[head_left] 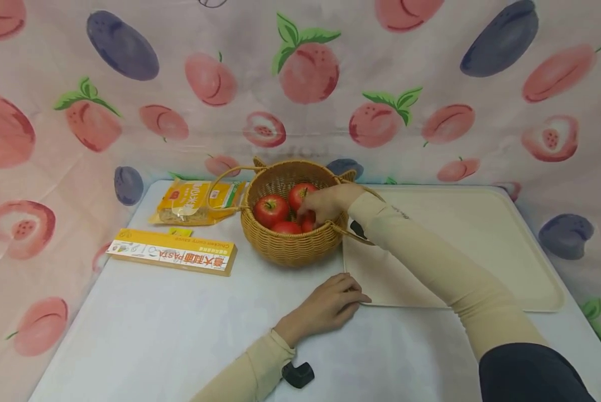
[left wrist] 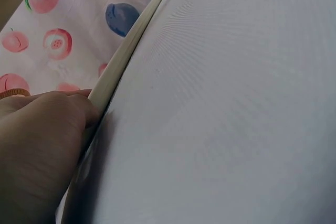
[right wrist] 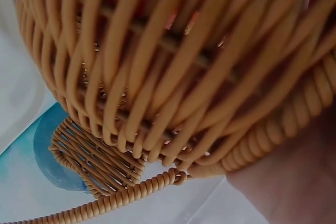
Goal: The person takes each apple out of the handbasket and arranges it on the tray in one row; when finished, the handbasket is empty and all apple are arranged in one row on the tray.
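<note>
R hand is down inside the wicker basket, fingers curled round a red apple on the basket's R side; fingertips partly hidden, so can't tell how far under they go. Other apples show in there too: L apple, back apple and front apple, all close by. L hand lies relaxed on the counter, not gripping, fingertips at the near-L corner of the cream tray. Tray sits just R of the basket, bag and pasta box well off to the L.

Step in hand is prob. lifting that apple out. To do it well: get thumb + fingers well round the sides, esp. below the widest part, b/c the skin's likely smooth & slippery. Go straight up first, clear of the rim, then sideways; don't drag it past the back apple. Watch the R handle: it loops by the forearm, can't tell if arm's over or thru it, so a snag could tip the basket. L hand could steady the basket wall if it rocks; o/w fine at the tray. Set apple down gently, no dropping, as it may roll or bruise.
</note>
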`<state>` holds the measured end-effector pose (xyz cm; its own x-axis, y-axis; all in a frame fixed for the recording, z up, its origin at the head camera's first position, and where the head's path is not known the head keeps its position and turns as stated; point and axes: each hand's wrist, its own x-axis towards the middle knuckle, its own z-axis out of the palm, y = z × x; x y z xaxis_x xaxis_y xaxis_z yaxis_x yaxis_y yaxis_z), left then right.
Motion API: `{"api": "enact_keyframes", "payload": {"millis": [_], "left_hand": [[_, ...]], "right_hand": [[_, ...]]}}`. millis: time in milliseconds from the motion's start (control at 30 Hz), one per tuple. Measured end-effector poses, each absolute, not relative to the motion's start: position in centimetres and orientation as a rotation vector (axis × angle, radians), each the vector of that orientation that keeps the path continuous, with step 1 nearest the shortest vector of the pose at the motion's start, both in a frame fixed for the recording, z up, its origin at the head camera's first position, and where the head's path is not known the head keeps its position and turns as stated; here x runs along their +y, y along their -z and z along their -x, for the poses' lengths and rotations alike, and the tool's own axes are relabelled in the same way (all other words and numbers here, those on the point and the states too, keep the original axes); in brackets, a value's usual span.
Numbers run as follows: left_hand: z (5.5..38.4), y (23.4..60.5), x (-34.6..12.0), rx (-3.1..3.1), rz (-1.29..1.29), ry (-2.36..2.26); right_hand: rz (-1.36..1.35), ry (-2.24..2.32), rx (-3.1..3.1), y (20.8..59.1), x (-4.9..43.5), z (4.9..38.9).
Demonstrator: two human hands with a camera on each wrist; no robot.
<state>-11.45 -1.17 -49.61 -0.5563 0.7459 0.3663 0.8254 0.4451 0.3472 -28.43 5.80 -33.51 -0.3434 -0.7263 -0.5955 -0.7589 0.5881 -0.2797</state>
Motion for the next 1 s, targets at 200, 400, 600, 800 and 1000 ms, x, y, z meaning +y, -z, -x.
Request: {"api": "enact_keyframes", "payload": {"millis": [200,400,600,800,1000], "left_hand": [[11.5,49.7,-1.2,-2.547,1.379,0.734],[11.2,49.8,-1.0,-2.549,1.39,0.764],[11.0,49.8,-0.9,-2.544,1.383,0.76],[11.1,49.7,-1.0,-2.533,1.369,0.754],[11.4,49.7,-1.1,-2.519,1.365,0.771]], "right_hand": [[1.097,-0.106,2.069,33.8,5.3,28.6],[0.992,-0.141,2.087,34.6,4.9,28.3],[0.991,-0.113,2.113,34.9,5.2,28.2],[1.041,0.024,2.134,34.2,5.7,28.4],[1.091,0.124,2.183,33.3,6.1,28.4]]}}
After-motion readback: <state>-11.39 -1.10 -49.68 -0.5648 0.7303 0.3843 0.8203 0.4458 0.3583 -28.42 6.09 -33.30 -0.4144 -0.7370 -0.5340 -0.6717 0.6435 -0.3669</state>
